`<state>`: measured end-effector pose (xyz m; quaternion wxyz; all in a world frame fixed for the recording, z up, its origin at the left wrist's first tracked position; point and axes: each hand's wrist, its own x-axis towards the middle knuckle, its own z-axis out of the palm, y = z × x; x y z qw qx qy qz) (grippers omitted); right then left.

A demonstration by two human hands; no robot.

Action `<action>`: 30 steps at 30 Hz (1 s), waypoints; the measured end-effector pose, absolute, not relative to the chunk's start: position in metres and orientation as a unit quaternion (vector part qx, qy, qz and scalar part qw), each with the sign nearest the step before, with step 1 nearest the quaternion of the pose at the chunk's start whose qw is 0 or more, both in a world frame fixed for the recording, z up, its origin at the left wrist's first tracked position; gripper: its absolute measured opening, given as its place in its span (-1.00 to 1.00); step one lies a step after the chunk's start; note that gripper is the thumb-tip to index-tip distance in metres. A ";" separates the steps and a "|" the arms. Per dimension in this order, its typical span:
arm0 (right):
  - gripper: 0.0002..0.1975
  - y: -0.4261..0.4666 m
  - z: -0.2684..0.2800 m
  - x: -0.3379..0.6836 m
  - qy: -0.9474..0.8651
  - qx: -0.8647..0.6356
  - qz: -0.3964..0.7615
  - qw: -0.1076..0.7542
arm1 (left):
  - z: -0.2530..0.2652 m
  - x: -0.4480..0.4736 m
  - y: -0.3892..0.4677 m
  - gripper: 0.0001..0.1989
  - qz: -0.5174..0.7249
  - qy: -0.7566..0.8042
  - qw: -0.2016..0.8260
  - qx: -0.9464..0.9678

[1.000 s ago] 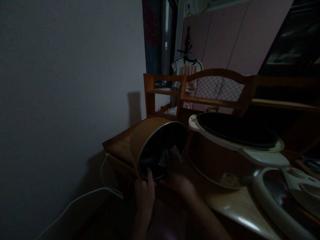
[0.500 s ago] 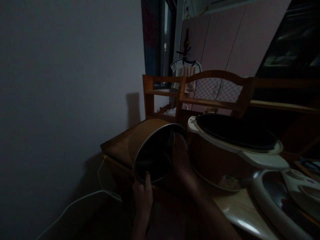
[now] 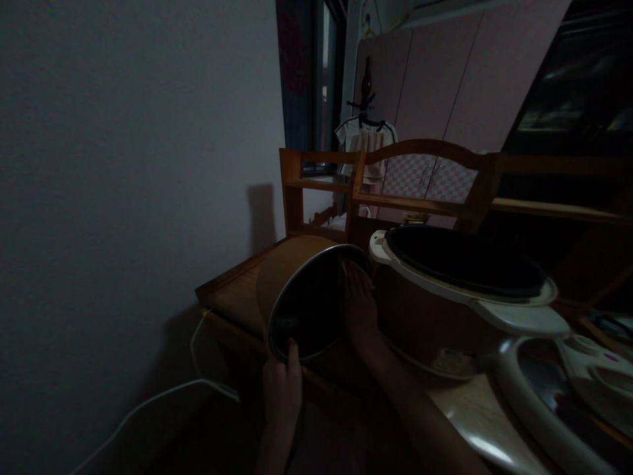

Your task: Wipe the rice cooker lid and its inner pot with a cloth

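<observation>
A round inner pot (image 3: 280, 274), tan outside and dark inside, lies tilted on its side with its mouth facing me. My left hand (image 3: 283, 386) grips the near lower rim, thumb over the edge on the inside. At the pot's right side, my right hand (image 3: 361, 305) reaches into the mouth, its fingers pressing a thin pale cloth (image 3: 344, 266) against the inner wall. Most of the cloth is hidden by the fingers, and the dim light obscures whether it is fabric or paper.
Close on the right stands a large cooker body (image 3: 420, 316) with a white rim and handles. Its lid (image 3: 539, 389) lies in front of it. The wooden desk (image 3: 232, 300) has a shelf rack (image 3: 420, 203) behind. A white cord (image 3: 163, 388) hangs at the left near the wall.
My right hand has shifted slightly down and right along the pot's inner wall with the cloth. The left hand keeps its hold on the rim, and the pot has turned a little.
</observation>
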<state>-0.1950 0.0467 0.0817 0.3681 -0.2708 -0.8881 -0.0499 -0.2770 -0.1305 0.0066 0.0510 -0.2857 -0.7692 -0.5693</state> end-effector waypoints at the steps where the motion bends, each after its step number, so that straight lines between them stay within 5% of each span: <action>1: -0.37 0.045 0.082 -0.196 -0.886 -0.272 -0.048 0.372 | 0.005 -0.278 -0.131 -0.66 -0.564 -0.771 0.062 -0.289; 30: -0.43 0.060 0.104 -0.207 -0.901 -0.265 -0.114 0.325 | 0.005 -0.273 -0.131 -0.60 -0.484 -0.806 0.076 -0.332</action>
